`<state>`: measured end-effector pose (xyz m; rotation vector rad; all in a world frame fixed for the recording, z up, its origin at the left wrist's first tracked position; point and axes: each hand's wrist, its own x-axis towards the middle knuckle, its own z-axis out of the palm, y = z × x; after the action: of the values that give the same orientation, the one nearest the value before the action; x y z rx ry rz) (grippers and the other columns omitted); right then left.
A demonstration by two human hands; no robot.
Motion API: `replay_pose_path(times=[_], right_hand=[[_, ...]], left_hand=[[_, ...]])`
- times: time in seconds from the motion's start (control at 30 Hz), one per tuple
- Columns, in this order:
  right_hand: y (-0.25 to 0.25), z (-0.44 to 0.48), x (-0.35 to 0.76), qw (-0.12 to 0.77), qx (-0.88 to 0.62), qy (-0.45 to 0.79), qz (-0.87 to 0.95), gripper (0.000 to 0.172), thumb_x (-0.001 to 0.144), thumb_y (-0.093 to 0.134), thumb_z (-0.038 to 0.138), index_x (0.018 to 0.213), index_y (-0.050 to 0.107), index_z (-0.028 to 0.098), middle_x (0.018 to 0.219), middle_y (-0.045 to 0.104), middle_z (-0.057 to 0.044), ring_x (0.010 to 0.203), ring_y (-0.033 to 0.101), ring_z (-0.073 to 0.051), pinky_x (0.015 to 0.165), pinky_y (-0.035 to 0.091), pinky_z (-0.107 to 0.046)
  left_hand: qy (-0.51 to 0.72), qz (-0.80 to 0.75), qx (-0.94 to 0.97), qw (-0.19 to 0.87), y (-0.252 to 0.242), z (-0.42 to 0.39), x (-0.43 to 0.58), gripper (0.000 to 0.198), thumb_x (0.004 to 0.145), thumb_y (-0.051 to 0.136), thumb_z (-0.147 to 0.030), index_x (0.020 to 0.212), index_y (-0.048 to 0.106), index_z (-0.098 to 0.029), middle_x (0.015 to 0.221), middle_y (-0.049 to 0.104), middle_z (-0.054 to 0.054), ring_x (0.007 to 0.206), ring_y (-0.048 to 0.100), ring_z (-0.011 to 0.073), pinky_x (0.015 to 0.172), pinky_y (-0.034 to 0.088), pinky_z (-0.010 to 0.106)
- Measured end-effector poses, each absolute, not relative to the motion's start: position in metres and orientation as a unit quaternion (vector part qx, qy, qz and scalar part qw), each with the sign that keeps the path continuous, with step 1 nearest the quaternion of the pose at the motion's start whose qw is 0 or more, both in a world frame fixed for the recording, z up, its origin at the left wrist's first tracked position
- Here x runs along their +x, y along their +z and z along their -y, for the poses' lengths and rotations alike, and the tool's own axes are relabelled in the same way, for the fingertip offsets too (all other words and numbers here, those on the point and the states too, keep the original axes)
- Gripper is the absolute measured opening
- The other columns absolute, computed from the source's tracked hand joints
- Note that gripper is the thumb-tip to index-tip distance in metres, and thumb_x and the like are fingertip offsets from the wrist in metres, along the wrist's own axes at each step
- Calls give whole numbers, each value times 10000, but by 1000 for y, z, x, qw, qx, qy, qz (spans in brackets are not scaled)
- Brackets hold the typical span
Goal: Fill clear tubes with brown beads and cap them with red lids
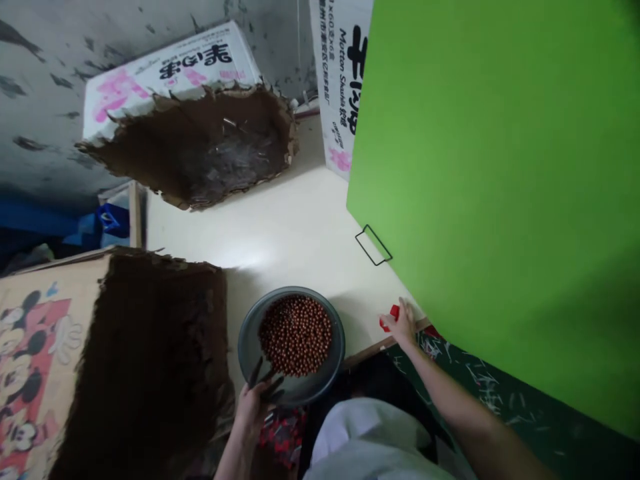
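While the left hand (pixel 253 408) is curling around dark strips (pixel 265 381) by the bowl (pixel 320 390), the right hand (pixel 403 325) is pressing spread fingers on a red piece (pixel 395 312), seemingly pinning it.

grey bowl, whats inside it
The grey bowl holds a heap of small reddish-brown balls; they hide the bowl's middle, so its floor there cannot be seen.

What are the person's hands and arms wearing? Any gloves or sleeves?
The left hand and the right hand are bare, with no gloves, and no sleeves show on the forearms. A pale grey-white garment shows at the bottom of the view.
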<state>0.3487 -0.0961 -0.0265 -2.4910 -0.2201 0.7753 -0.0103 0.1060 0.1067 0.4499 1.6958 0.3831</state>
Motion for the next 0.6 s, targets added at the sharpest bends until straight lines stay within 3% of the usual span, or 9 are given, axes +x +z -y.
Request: replay_pose_path(times=[0.2, 0.3, 0.4, 0.6], right_hand=[[-57, 96, 307, 195, -933, 195, 230, 641, 826, 489, 530, 1390, 358, 254, 1508, 249, -157, 1375, 166, -398, 1007, 207, -658], [-62, 106, 306, 254, -909, 217, 247, 415, 869, 450, 450, 1250, 521, 303, 1425, 406, -119, 1291, 323, -395, 997, 249, -648], [-62, 106, 319, 305, -887, 248, 241, 297, 870, 445, 373, 1088, 631, 297, 1306, 517, -105, 1171, 452, -354, 976, 340, -578], [-60, 85, 358, 414, -857, 282, 118, 219, 747, 567, 332, 921, 646, 225, 1291, 491, -97, 1127, 479, -302, 874, 464, -442]], left_hand=[[130, -741, 176, 635, 94, -65, -6, 392, 519, 655, -31, 893, 591, -128, 697, 715, 83, 648, 690, 244, 650, 549, 345], [120, -741, 177, 637, 85, -60, -7, 415, 486, 687, -48, 886, 606, -125, 710, 718, 93, 696, 697, 273, 647, 550, 348], [115, -749, 189, 624, 79, -66, -6, 454, 481, 677, -44, 922, 612, -132, 695, 710, 75, 631, 688, 257, 601, 545, 343], [98, -748, 247, 608, 78, -95, -7, 533, 561, 598, -12, 1081, 569, -129, 613, 663, 29, 511, 644, 193, 524, 524, 303]])
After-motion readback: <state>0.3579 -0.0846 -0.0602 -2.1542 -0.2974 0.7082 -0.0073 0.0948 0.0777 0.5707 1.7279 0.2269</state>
